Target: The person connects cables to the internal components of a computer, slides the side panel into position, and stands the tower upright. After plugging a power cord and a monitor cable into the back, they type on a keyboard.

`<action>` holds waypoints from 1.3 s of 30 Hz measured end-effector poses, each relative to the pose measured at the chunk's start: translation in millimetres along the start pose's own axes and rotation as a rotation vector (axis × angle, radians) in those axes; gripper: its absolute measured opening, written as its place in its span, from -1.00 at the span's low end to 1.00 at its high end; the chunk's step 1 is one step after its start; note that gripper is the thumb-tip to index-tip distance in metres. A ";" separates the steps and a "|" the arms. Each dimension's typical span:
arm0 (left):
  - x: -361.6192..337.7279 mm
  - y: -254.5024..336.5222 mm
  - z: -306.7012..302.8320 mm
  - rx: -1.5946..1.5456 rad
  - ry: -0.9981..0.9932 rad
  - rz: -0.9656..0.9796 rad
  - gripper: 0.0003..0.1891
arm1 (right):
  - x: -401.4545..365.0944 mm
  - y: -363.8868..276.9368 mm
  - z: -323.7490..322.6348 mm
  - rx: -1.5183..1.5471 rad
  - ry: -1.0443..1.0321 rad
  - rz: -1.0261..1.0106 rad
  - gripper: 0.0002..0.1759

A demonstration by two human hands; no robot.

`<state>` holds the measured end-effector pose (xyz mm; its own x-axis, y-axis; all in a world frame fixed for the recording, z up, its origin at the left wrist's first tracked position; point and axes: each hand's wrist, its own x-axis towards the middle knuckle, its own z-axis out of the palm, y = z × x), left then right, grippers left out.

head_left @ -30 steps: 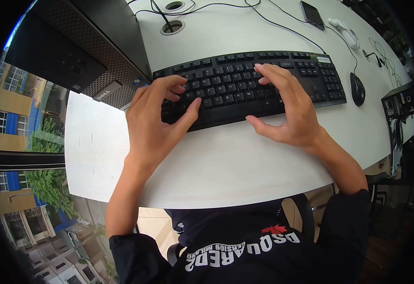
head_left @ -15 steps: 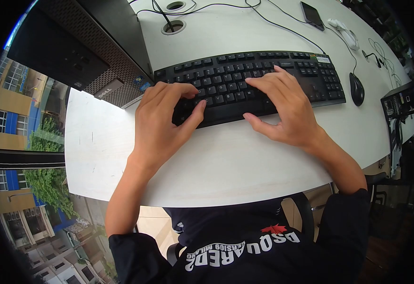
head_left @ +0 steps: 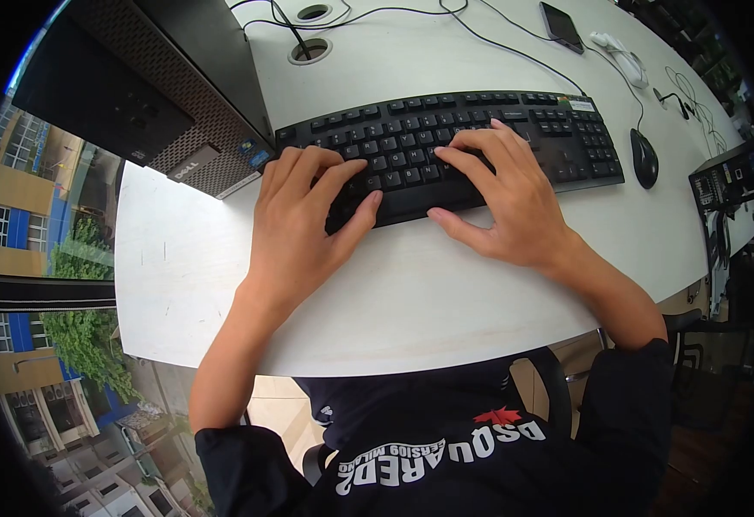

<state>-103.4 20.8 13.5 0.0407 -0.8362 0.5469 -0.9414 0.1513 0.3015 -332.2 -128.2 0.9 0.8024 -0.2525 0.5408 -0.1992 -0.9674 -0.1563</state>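
A black keyboard (head_left: 411,177) lies on the white table, tilted slightly in the view. Over its left part rests my left hand (head_left: 299,215), fingers bent and apart, holding nothing, with the thumb near the front edge. My right hand (head_left: 515,198) is over the middle and right keys, its fingers curved and spread, also empty. Some keys are hidden under both hands. A black mouse (head_left: 645,158) lies to the right of the keyboard.
A black Dell computer tower (head_left: 196,146) stands at the left on the white table (head_left: 428,319). Farther back are a phone (head_left: 561,26), a white cabled item (head_left: 625,62), loose cables and two cable holes. Another computer case (head_left: 726,185) is at the right edge.
Both hands have shifted slightly over the keys. The right hand's fingers have moved a little left and are more curled. The view has moved slightly.
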 end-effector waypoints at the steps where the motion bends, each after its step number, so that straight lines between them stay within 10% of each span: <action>1: -0.7 -0.3 0.4 0.007 0.000 0.005 -0.66 | 0.8 0.1 0.5 -0.009 0.018 -0.009 -0.34; 39: -3.7 11.4 6.2 0.006 -0.022 -0.004 -0.60 | 0.7 1.9 2.8 -0.052 0.036 -0.033 -0.44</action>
<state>-116.3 22.3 10.1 0.0371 -0.8482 0.5284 -0.9433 0.1448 0.2988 -330.4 -130.3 -1.3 0.7884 -0.2201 0.5745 -0.2025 -0.9746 -0.0955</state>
